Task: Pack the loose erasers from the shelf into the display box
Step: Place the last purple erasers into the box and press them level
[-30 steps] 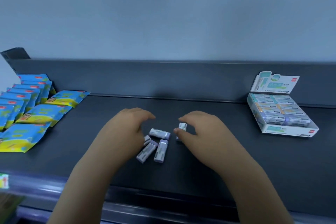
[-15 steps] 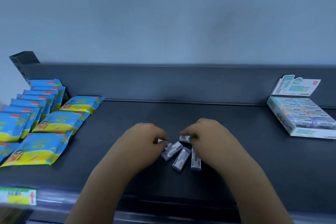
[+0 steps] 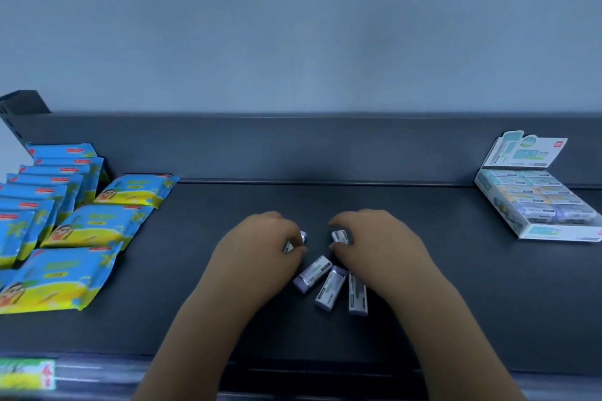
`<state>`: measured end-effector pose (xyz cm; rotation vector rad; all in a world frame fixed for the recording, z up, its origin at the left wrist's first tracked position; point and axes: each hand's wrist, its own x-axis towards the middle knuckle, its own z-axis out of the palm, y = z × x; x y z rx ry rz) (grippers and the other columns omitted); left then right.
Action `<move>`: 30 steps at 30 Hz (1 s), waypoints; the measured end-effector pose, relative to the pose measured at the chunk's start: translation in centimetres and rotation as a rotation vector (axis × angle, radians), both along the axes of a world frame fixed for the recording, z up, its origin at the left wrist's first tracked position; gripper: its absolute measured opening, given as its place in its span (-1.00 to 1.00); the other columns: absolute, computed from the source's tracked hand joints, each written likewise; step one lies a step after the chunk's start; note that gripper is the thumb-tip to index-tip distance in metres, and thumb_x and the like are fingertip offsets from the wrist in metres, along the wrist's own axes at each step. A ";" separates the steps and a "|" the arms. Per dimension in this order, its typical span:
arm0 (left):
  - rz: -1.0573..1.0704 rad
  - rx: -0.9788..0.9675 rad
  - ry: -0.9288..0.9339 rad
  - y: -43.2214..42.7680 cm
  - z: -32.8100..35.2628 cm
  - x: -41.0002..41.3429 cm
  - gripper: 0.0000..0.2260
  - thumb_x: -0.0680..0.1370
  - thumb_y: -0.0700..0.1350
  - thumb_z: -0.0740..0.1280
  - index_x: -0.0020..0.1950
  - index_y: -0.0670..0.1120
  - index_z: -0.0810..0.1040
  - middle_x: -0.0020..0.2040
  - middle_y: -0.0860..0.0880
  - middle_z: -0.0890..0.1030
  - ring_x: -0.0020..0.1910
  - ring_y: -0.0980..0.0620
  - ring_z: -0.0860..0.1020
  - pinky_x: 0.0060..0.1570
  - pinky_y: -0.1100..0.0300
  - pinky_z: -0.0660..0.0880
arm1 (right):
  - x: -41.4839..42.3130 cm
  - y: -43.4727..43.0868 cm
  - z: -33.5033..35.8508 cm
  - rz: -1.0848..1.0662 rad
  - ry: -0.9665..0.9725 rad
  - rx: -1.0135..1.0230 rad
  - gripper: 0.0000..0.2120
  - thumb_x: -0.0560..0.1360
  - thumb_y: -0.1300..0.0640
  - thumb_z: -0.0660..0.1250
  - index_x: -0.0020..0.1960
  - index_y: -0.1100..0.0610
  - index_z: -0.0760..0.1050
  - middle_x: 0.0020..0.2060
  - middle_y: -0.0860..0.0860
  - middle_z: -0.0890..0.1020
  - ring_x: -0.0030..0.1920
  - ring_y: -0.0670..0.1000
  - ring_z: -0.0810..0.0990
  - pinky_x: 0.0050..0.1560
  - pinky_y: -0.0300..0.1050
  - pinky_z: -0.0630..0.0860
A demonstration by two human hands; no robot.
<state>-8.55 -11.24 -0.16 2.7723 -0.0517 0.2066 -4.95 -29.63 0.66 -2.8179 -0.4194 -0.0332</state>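
Three loose lilac-and-white erasers point(image 3: 329, 287) lie side by side on the dark shelf point(image 3: 202, 309) between my wrists. My left hand point(image 3: 260, 251) has its fingers curled round another eraser point(image 3: 297, 241), whose ends peek out at the fingertips. My right hand point(image 3: 374, 247) pinches a further eraser point(image 3: 340, 236) between thumb and fingers. The white display box point(image 3: 550, 233) stands open at the far right of the shelf, its lid flap up and rows of packed erasers inside.
Blue-and-yellow packets point(image 3: 97, 225) are spread and stacked over the left part of the shelf. A raised back wall point(image 3: 293, 146) runs behind. The shelf's front edge carries a price label point(image 3: 26, 374) at lower left.
Both hands have closed in on the cluster and each has taken hold of an eraser. The remaining three erasers have been pushed closer together. The view has shifted, so the display box sits nearer the right edge.
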 end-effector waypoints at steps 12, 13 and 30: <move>-0.086 0.081 0.113 0.9 -0.7 1.7 -0.56 0.51 -0.23 0.23 0.19 0.24 0.63 0.17 0.16 0.53 0.19 0.06 0.46 0.12 0.02 0.53 | 0.2 -0.7 0.1 0.033 -0.014 0.012 -0.61 0.58 0.09 0.21 0.36 -0.20 0.46 0.19 -0.12 0.57 0.23 0.00 0.50 0.00 -0.10 0.48; -0.067 0.070 0.099 0.9 -0.7 1.7 -0.66 0.54 -0.15 0.27 0.17 0.24 0.63 0.14 0.15 0.52 0.17 0.06 0.47 0.10 0.02 0.54 | 0.3 -0.7 0.1 0.043 0.006 0.014 -0.54 0.56 0.16 0.19 0.36 -0.23 0.47 0.20 -0.13 0.56 0.24 -0.01 0.50 0.00 -0.11 0.49; -0.039 -0.013 0.032 0.8 -1.1 2.0 -0.85 0.52 0.08 0.41 0.08 0.18 0.66 -0.01 0.14 0.47 -0.02 0.12 0.49 -0.02 0.03 0.55 | 0.7 -1.0 -0.1 0.126 -0.103 -0.069 -0.67 0.43 0.22 0.31 0.09 -0.11 0.61 -0.01 -0.12 0.50 0.09 -0.01 0.44 -0.18 -0.10 0.50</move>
